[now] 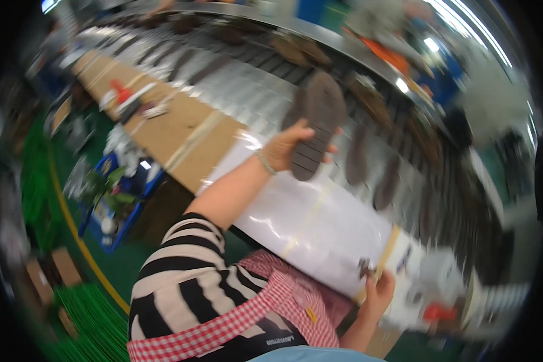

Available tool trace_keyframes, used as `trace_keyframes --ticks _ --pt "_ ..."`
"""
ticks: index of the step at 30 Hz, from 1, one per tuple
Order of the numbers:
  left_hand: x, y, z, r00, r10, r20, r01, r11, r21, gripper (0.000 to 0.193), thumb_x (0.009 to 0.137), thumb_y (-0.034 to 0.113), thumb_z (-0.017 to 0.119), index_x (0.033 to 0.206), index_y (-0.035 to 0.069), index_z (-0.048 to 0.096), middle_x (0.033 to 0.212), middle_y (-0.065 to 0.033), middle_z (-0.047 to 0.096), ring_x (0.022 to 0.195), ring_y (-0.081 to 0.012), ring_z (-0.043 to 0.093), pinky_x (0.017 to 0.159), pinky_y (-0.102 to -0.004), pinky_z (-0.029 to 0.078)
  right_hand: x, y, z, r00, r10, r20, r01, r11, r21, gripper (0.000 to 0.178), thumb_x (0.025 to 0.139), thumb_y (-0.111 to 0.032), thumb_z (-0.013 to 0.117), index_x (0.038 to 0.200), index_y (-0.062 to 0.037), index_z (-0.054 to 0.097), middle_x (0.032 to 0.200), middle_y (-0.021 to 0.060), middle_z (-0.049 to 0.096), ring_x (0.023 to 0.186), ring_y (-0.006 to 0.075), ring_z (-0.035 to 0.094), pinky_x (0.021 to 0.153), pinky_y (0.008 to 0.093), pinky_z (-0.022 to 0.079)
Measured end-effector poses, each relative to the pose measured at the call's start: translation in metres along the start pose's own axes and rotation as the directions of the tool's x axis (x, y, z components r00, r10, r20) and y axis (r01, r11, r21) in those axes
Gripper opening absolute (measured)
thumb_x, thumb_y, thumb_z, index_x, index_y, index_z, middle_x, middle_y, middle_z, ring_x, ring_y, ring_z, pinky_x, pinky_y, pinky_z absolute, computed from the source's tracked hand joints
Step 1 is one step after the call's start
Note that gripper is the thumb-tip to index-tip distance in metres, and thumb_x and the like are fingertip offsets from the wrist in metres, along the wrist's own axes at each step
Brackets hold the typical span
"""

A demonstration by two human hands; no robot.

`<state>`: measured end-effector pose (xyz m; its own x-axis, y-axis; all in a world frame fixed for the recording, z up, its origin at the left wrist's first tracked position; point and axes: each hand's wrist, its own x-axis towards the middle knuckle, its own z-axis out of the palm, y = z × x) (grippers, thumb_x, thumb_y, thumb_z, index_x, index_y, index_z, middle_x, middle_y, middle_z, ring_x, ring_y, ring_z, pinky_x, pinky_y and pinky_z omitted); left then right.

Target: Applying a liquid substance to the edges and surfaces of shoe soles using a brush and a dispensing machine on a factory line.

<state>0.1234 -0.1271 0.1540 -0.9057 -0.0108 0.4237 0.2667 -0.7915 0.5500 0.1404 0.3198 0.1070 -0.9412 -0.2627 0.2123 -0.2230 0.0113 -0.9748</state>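
Observation:
A brown shoe sole (321,120) with crosswise grooves is gripped in my left hand (286,146), held tilted above the far side of the worktable. Behind its left edge shows part of another brown sole (293,111); I cannot tell whether that one is held too. Low on the right, my right hand (377,292) is closed in a pinch over the white table covering (308,223). At its fingertips is a small ragged brown piece (364,268), blurred, its kind unclear.
Beyond the table runs a slatted metal conveyor (247,90) carrying several brown soles (357,155). Red-handled tools (122,93) lie on the brown board to the left. Below them stands a blue crate (123,226). White containers (437,274) and a red object (438,312) sit at right.

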Motion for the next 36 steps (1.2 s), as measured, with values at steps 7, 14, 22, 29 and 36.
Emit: trace_keyframes --ticks 7,14,22,29,36 --pt "-0.016 -0.075 0.066 0.951 -0.299 0.074 0.302 0.857 -0.417 0.070 0.106 0.050 0.035 0.159 0.005 0.025 0.162 -0.0234 0.025 0.118 -0.0388 0.060 0.098 -0.0582 0.054 -0.012 -0.075 -0.117 0.849 -0.442 -0.289 -0.007 0.536 -0.844 0.039 0.081 -0.007 0.079 0.118 -0.0034 0.067 0.109 0.0087 0.068 0.105 0.0219 0.062 0.097 0.0354 0.047" --pt "-0.028 -0.129 0.092 0.911 -0.381 0.161 0.412 0.809 -0.418 0.071 0.107 0.050 0.033 0.160 0.004 0.020 0.161 -0.0242 0.027 0.116 -0.0345 0.060 0.097 -0.0542 0.056 0.020 -0.062 -0.189 0.861 -0.471 -0.191 -0.137 0.147 -0.980 0.040 0.074 -0.013 0.081 0.111 -0.0054 0.069 0.107 0.0127 0.069 0.108 0.0338 0.060 0.095 0.0460 0.046" --pt "-0.064 -0.138 0.102 0.877 -0.478 0.059 0.409 0.675 -0.614 0.061 0.107 0.043 0.032 0.152 0.002 0.038 0.150 -0.0176 0.049 0.117 -0.0421 0.064 0.100 -0.0650 0.051 0.047 -0.016 -0.213 0.950 -0.307 0.065 0.105 0.116 -0.988 0.037 0.078 -0.011 0.078 0.112 -0.0016 0.070 0.110 0.0199 0.069 0.108 0.0401 0.060 0.098 0.0494 0.046" --pt "-0.069 -0.152 0.109 0.839 -0.545 -0.002 0.470 0.725 -0.504 0.051 0.108 0.047 0.036 0.143 0.014 0.054 0.138 -0.0060 0.062 0.110 -0.0304 0.068 0.098 -0.0537 0.054 0.024 -0.055 -0.194 0.983 -0.182 -0.011 -0.029 -0.094 -0.995 0.032 0.087 -0.031 0.073 0.109 -0.0082 0.077 0.106 0.0228 0.072 0.096 0.0382 0.068 0.085 0.0464 0.053" --pt "-0.064 -0.155 0.106 0.848 -0.529 0.030 0.460 0.707 -0.537 0.044 0.107 0.043 0.042 0.136 0.016 0.060 0.130 -0.0055 0.067 0.104 -0.0290 0.070 0.095 -0.0521 0.055 0.032 -0.070 -0.196 0.977 -0.208 -0.042 -0.014 0.136 -0.991 0.043 0.088 -0.043 0.072 0.108 -0.0054 0.076 0.095 0.0237 0.073 0.085 0.0411 0.068 0.078 0.0471 0.052"
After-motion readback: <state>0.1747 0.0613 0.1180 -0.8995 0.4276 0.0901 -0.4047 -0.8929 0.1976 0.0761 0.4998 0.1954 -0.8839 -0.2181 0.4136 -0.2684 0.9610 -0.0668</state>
